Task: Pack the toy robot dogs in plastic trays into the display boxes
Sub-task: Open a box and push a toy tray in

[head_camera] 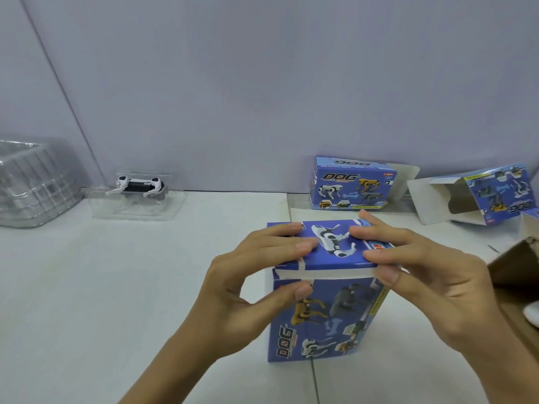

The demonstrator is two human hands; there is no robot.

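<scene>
A blue printed cardboard display box (326, 290) with pictures of robot dogs stands upright on the white table (116, 287), near the person and a little right of the middle. Its top flap is folded down, and a white edge shows along the near side under the flap. The left hand (248, 290) holds the box at its upper left corner: the straight fingers lie on the top flap and the thumb presses on the near face. The right hand (420, 269) holds the upper right corner in the same way, with fingers flat on the flap and the thumb at the white edge.

At the far side of the table, against the pale wall, a second blue display box (353, 185) lies on its side with a white end flap open to the right. Further right, a third blue box (478, 196) lies tilted with its open white end toward the left. On the far left, a white and black toy robot dog (140, 185) sits in a clear plastic tray (137, 205). Left of it, well apart from the hands, stands a stack of clear plastic trays (32, 185). At the right edge, part of a brown cardboard carton (516, 266) is visible.
</scene>
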